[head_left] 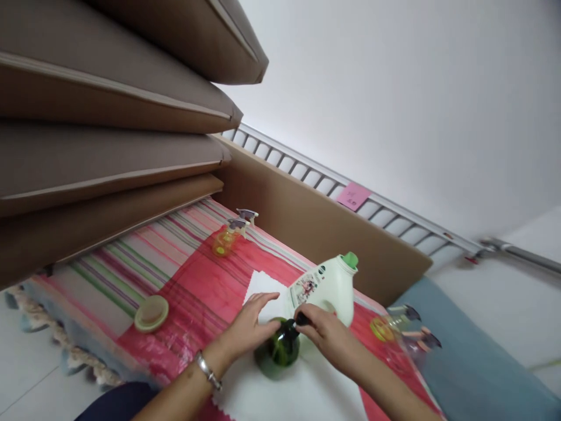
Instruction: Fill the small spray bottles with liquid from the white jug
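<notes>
A green see-through bottle (277,354) stands on a white scallop-edged sheet near the front, its neck tilted toward my right hand. My right hand (326,336) is closed at the bottle's neck, its fingertips pinching a small black bottle top (302,318). Whether the top is apart from the neck I cannot tell. Beside the bottle, my left hand (252,324) has its fingers stretched apart, with the thumb by the bottle's shoulder. Just behind both hands is a large white jug (342,283) with a green cap (350,260) and a printed label.
Yellow spray bottles (224,241) stand at the back left; other clear and yellowish spray bottles (385,328) are at the right. A round pale-green lid (151,313) lies on the striped cloth (131,257). Stacked brown cushions (109,152) rise at left, with a brown board (284,199) behind.
</notes>
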